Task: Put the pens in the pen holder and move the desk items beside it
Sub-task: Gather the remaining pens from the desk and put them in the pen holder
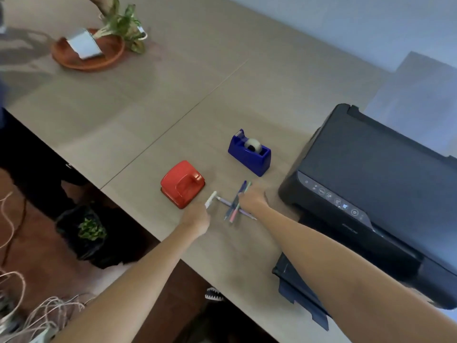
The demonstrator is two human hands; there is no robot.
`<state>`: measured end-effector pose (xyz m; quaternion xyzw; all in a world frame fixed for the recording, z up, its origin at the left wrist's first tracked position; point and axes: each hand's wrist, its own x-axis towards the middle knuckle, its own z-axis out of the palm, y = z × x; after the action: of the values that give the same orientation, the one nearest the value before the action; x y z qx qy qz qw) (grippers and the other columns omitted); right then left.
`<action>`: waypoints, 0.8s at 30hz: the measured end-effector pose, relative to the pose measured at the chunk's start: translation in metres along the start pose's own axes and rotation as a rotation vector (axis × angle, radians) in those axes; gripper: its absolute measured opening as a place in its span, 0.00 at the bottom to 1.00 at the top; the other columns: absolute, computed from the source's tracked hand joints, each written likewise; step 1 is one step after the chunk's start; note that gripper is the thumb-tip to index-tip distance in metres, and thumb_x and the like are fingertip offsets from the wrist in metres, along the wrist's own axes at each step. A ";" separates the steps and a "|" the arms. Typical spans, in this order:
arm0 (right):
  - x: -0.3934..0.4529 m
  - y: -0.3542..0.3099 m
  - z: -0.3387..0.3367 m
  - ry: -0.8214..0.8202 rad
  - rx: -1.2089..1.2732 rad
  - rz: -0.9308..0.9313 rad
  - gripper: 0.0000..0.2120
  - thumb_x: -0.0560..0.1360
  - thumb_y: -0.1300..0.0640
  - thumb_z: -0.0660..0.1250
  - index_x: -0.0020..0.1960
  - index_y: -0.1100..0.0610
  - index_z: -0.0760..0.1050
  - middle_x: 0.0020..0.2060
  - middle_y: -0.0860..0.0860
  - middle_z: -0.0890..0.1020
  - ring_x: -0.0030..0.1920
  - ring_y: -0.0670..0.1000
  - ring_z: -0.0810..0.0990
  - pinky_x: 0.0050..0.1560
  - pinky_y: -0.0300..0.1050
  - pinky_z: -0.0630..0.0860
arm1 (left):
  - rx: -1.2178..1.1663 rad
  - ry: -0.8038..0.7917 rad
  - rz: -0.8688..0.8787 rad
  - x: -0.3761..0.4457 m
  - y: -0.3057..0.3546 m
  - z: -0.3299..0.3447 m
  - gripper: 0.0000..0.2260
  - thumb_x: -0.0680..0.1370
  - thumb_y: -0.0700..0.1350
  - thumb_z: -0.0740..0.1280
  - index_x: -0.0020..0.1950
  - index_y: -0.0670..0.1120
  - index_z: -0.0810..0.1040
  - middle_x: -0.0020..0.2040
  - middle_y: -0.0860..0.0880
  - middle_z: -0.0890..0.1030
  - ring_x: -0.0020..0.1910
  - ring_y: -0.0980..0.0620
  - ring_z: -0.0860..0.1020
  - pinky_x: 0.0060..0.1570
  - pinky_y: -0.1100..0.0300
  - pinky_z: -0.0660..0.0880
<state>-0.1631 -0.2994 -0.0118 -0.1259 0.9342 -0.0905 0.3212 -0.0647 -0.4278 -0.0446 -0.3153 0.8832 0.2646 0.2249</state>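
Your left hand (196, 216) grips a white pen (210, 199) beside the red punch (182, 184). Your right hand (252, 198) closes on crossed pens (233, 206) on the bench (222, 100); the blue tape dispenser (249, 154) sits just beyond it.

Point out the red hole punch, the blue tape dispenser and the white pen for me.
red hole punch (182, 183): head view, top of its lever.
blue tape dispenser (248, 157): head view, near side wall.
white pen (211, 199): head view, mid-barrel.

Four pens (233, 205); one punch (182, 183); one dispenser (249, 153); one printer (376, 184).
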 end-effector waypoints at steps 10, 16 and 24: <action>0.012 0.026 0.005 0.080 0.378 0.287 0.16 0.79 0.62 0.59 0.65 0.64 0.71 0.63 0.60 0.76 0.63 0.59 0.75 0.60 0.48 0.73 | 0.015 0.124 0.346 0.026 0.009 -0.006 0.11 0.78 0.37 0.60 0.59 0.44 0.72 0.54 0.43 0.76 0.53 0.39 0.78 0.45 0.48 0.75; 0.019 0.032 -0.002 0.067 0.385 0.349 0.20 0.80 0.57 0.58 0.70 0.64 0.66 0.65 0.61 0.75 0.63 0.59 0.76 0.58 0.48 0.75 | 0.124 0.060 0.466 0.037 0.011 -0.001 0.11 0.75 0.45 0.68 0.56 0.44 0.75 0.55 0.43 0.73 0.53 0.42 0.77 0.44 0.51 0.72; 0.037 -0.012 0.008 0.096 0.302 0.235 0.20 0.74 0.50 0.65 0.57 0.64 0.77 0.48 0.58 0.79 0.49 0.57 0.79 0.45 0.46 0.74 | 0.312 0.036 0.491 0.012 -0.017 0.011 0.12 0.80 0.48 0.61 0.58 0.42 0.75 0.58 0.42 0.75 0.53 0.39 0.77 0.47 0.48 0.72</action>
<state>-0.1844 -0.3223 -0.0369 0.0382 0.9325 -0.1976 0.2998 -0.0586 -0.4373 -0.0652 -0.0584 0.9669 0.1666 0.1841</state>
